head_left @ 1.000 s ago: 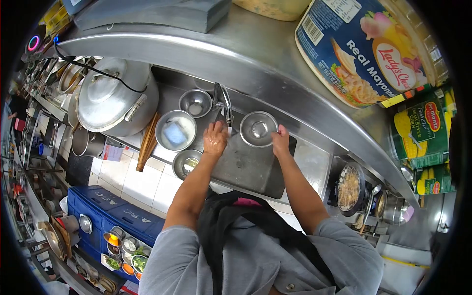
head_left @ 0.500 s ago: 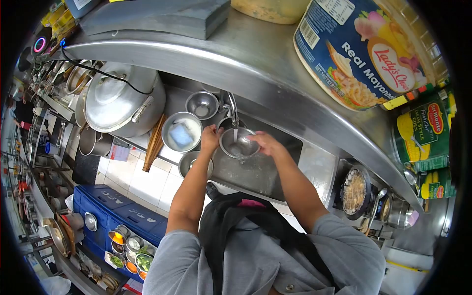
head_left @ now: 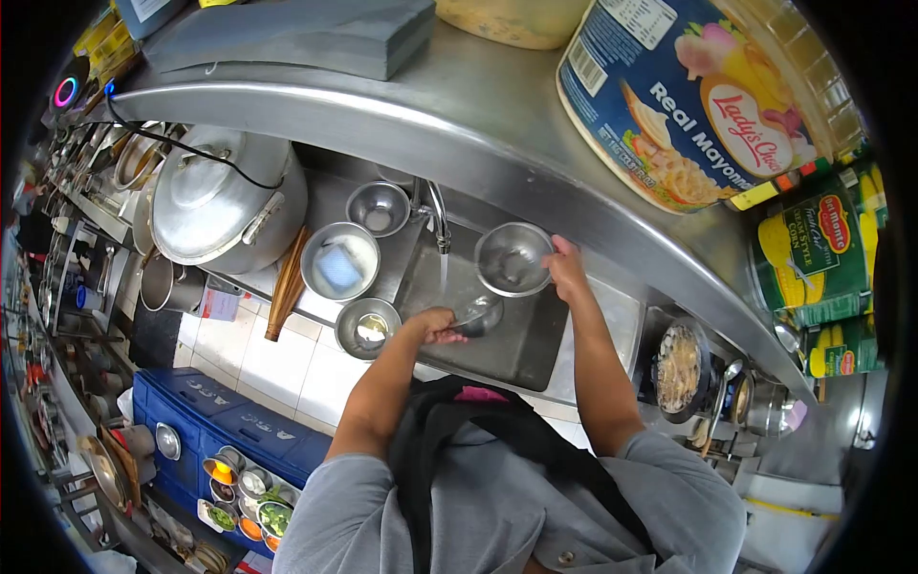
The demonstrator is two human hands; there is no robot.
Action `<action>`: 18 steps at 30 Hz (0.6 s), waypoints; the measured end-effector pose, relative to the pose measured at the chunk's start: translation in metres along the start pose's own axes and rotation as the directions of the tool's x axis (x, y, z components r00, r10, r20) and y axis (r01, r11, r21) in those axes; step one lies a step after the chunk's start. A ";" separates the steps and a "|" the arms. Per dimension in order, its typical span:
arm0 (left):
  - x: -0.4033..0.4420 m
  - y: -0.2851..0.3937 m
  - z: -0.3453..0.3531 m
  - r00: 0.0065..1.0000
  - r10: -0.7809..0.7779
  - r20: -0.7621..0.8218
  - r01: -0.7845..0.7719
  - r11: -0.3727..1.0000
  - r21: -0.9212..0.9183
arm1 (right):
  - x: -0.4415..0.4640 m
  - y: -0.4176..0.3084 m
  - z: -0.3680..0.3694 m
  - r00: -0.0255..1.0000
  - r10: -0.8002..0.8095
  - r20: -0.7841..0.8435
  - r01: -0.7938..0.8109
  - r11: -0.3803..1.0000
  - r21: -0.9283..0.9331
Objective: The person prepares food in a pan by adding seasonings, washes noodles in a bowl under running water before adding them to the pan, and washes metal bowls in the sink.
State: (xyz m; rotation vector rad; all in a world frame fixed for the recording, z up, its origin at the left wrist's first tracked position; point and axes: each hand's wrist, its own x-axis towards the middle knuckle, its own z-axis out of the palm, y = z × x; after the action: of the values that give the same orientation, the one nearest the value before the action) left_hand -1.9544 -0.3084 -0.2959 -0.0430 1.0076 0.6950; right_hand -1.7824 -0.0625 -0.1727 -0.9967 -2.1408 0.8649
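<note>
In the head view, my right hand (head_left: 566,270) grips the rim of a round metal bowl (head_left: 513,258) over the right part of the sink (head_left: 516,349). My left hand (head_left: 436,325) is closed on the edge of a smaller metal bowl (head_left: 480,314), which is tilted low in the sink. Water runs from the curved faucet (head_left: 439,215) between the hands, into the basin. Left of the sink stands a bowl of whitish liquid (head_left: 325,247) with a blue sponge (head_left: 338,267) in it. Another metal bowl (head_left: 368,328) is near my left forearm.
A small metal bowl (head_left: 379,208) stands behind the sponge bowl. A big lidded pot (head_left: 225,201) and wooden sticks (head_left: 287,292) lie further left. A steel shelf (head_left: 459,143) overhangs the sink, carrying a mayonnaise tub (head_left: 660,105). A pan of food (head_left: 681,368) is at right.
My hands have moved apart. My right hand has carried its bowl right, out of the water stream; my left hand has come nearer my body with the smaller bowl.
</note>
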 end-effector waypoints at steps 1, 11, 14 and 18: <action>0.000 -0.005 0.007 1.000 -0.004 0.004 0.004 1.000 0.005 | -0.002 0.003 -0.003 0.876 0.379 0.299 -0.448 0.869 0.211; -0.064 0.006 0.015 0.412 0.792 -0.450 -0.553 0.610 0.567 | -0.050 -0.028 0.069 0.490 0.485 0.724 -0.684 0.729 -0.026; -0.066 0.010 -0.003 0.445 0.792 -0.418 -0.548 0.610 0.573 | -0.053 -0.051 0.083 0.522 0.479 0.706 -0.679 0.734 0.003; -0.074 0.014 -0.025 0.832 0.445 -0.331 -0.431 0.894 0.121 | -0.043 -0.056 0.085 0.370 0.515 0.773 -0.786 0.617 -0.035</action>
State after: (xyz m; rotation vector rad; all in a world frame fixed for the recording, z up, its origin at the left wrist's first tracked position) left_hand -2.0063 -0.3445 -0.2482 0.1092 1.3990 1.1157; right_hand -1.8460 -0.1508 -0.1917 -1.5458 -1.9557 2.3284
